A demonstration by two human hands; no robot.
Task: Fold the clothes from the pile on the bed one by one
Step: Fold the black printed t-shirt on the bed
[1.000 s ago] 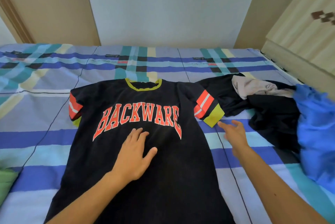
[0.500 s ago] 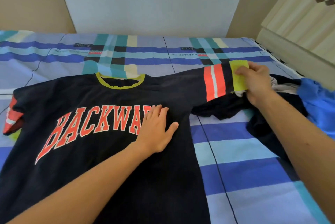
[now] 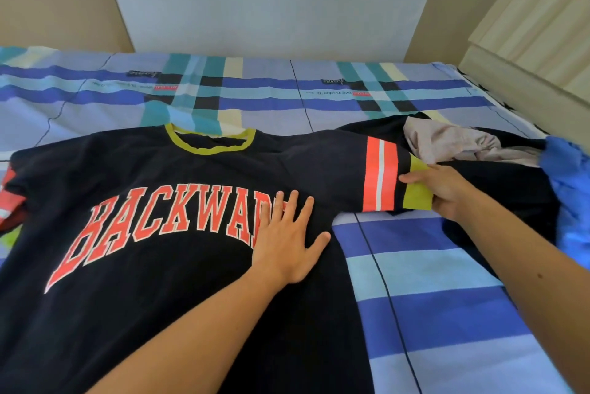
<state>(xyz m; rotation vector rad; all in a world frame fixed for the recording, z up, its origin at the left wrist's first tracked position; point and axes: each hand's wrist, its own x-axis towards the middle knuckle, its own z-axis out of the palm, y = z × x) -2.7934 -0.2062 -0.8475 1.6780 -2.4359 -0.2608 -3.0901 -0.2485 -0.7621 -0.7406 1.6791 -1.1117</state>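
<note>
A black shirt [image 3: 153, 282] is spread face up on the striped bed [image 3: 431, 282], filling the view from the centre toward 8 o'clock. Red block letters "BACKWA" can be read across its chest. The rest is hidden under the left hand [image 3: 289, 240], which is pressed flat with fingers spread. One sleeve [image 3: 380, 176], banded red, white and yellow-green, is stretched toward 3 o'clock, its cuff [image 3: 418, 199] pinched by the right hand [image 3: 443, 189]. The pile [image 3: 472, 148] is heaped at 2 o'clock, touching the sleeve. Small print on the bed cannot be read
</note>
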